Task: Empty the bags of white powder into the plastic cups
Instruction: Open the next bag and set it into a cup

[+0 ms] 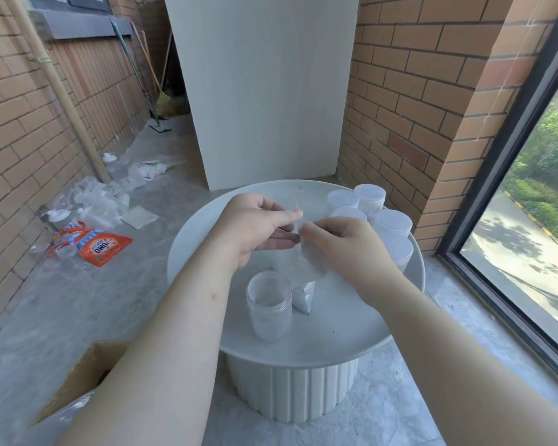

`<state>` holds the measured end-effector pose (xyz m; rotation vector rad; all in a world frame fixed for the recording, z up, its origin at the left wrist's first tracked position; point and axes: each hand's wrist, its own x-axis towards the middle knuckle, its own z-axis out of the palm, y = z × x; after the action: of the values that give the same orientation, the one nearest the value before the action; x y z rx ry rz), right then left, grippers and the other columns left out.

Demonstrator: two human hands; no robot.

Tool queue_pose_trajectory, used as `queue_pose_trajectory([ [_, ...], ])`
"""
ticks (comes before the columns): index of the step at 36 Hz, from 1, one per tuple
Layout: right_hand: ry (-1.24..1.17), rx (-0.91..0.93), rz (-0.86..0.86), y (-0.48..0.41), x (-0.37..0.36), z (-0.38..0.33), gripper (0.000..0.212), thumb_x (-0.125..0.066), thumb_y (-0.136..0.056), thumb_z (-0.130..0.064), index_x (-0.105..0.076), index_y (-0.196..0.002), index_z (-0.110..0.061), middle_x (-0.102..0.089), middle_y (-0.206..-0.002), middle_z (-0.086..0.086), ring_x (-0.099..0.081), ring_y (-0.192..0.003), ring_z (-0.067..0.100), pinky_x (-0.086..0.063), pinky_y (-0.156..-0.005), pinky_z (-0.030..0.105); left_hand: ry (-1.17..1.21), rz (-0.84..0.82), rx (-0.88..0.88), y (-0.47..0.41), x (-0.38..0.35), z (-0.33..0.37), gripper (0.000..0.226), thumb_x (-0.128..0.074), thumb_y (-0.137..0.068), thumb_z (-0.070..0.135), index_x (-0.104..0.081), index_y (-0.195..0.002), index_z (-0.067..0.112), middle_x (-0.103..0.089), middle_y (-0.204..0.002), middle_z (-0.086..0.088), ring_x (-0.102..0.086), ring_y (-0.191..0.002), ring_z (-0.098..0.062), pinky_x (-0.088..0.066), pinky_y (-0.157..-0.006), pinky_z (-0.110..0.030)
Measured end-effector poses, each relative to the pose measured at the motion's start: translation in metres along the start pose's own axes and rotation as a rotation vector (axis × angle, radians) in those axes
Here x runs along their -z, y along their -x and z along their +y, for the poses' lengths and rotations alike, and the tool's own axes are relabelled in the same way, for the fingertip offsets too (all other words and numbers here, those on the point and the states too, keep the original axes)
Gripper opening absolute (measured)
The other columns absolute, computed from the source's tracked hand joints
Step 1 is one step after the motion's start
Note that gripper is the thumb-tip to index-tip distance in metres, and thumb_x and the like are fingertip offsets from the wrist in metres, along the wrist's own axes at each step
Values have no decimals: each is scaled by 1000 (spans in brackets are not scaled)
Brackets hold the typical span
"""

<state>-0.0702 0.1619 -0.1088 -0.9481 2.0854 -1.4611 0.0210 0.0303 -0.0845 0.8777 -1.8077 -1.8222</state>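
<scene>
A small clear bag of white powder [305, 278] hangs above the round white table [335, 329], its lower corner reaching the tabletop. My left hand [255, 230] pinches one side of the bag's top edge. My right hand [342, 246] pinches the other side. Just in front of the bag and to its left stands an open, clear plastic cup [269, 305]; I cannot tell whether any powder is in it. Several capped plastic cups [372, 214] holding white contents are grouped at the table's far right edge.
An open cardboard box [84, 381] sits on the floor at lower left. Empty plastic bags [100, 197], loose cups and an orange detergent pouch [105, 247] litter the floor by the left brick wall. A window [529, 236] runs along the right.
</scene>
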Motion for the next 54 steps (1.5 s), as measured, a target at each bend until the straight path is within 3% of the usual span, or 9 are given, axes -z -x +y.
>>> queue_pose_trajectory([
  [3,-31,28,-76,3,2,0,36,-60,-95,-40,-71,-63,-26,-62,-62,0,-52,-63,15,-44,-68,35,4,0,-2,2,1,1,27,-80,-82,11,-59,-96,3,-68,-79,-16,-73,-66,-30,-63,-67,-36],
  [6,-48,40,-128,5,3,-2,30,-61,-96,-40,-77,-76,-23,-58,-67,2,-47,-66,16,-41,-68,36,6,4,-8,4,3,2,26,-81,-81,11,-59,-94,3,-69,-77,-15,-73,-66,-30,-63,-68,-37],
  [10,-94,47,-143,9,4,-6,22,-64,-97,-38,-81,-83,-34,-66,-69,-5,-54,-63,8,-47,-68,28,-1,12,-11,4,4,2,24,-81,-81,11,-60,-91,4,-69,-75,-14,-73,-66,-30,-62,-67,-36],
  [20,-107,28,-107,9,3,-5,22,-63,-98,-33,-81,-85,-33,-71,-73,-9,-59,-61,3,-50,-65,24,4,7,0,4,5,1,15,-74,-85,5,-61,-91,2,-69,-81,-16,-74,-68,-30,-59,-61,-30],
  [30,-126,18,-115,5,2,1,20,-64,-98,-35,-81,-91,-29,-75,-79,-10,-62,-64,5,-51,-69,29,-33,32,-19,4,3,2,12,-70,-84,0,-61,-91,3,-70,-79,-14,-75,-69,-32,-61,-62,-33],
  [36,-77,39,-127,4,1,4,16,-68,-95,-39,-79,-97,-28,-76,-86,-10,-64,-67,3,-49,-63,20,-143,102,-95,6,-1,6,14,-64,-79,-3,-60,-90,6,-69,-81,-13,-74,-64,-34,-63,-62,-39],
  [41,-55,54,-101,3,-1,4,22,-73,-89,-44,-77,-96,-23,-73,-78,-9,-61,-61,-1,-46,-55,13,-260,150,-159,3,-4,3,21,-63,-78,1,-59,-97,6,-69,-80,-11,-71,-56,-25,-63,-60,-39],
  [50,-222,-69,-58,-2,-2,11,19,-73,-92,-27,-70,-79,-14,-69,-73,-3,-59,-66,16,-48,-64,32,-198,83,-144,4,-3,2,21,-57,-85,-3,-52,-102,8,-62,-81,-14,-73,-61,-28,-63,-68,-43],
  [54,-91,-16,7,0,-4,10,23,-71,-92,-30,-69,-78,-12,-65,-66,-5,-56,-57,6,-44,-53,15,-172,97,-138,4,-5,1,22,-57,-84,-3,-52,-101,9,-60,-79,-12,-70,-56,-23,-63,-69,-44],
])
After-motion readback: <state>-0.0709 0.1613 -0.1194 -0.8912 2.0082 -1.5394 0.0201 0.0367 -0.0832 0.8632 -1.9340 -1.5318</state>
